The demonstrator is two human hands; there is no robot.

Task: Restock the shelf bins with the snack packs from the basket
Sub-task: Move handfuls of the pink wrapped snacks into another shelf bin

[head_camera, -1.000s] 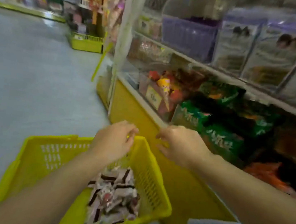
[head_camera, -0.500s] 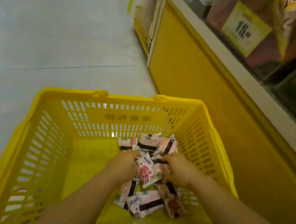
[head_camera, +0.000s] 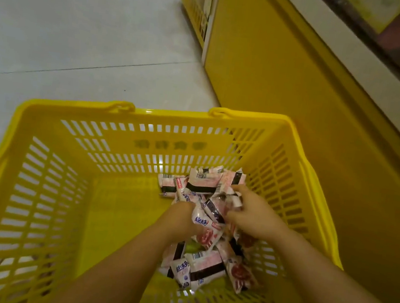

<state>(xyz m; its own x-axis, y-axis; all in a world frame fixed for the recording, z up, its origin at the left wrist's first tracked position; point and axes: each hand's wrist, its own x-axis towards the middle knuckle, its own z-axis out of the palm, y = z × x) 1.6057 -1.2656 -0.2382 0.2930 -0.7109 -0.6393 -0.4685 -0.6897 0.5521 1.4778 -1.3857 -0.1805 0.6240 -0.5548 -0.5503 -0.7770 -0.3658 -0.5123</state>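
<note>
Right hand (head_camera: pixel 251 215) clamps pink snack packs (head_camera: pixel 206 266) heaped at the yellow basket's (head_camera: pixel 72 107) three o'clock side; left hand (head_camera: pixel 181 218), at its nine o'clock, lies buried among them, fingers hidden, grip unclear.

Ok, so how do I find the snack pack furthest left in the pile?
Look in the yellow basket on the floor, where pink-and-white snack packs are heaped at the right. Past the left hand, by the back wall, one pack lies flat at the heap's left edge. No hand touches it, and its barcode faces up.
</note>
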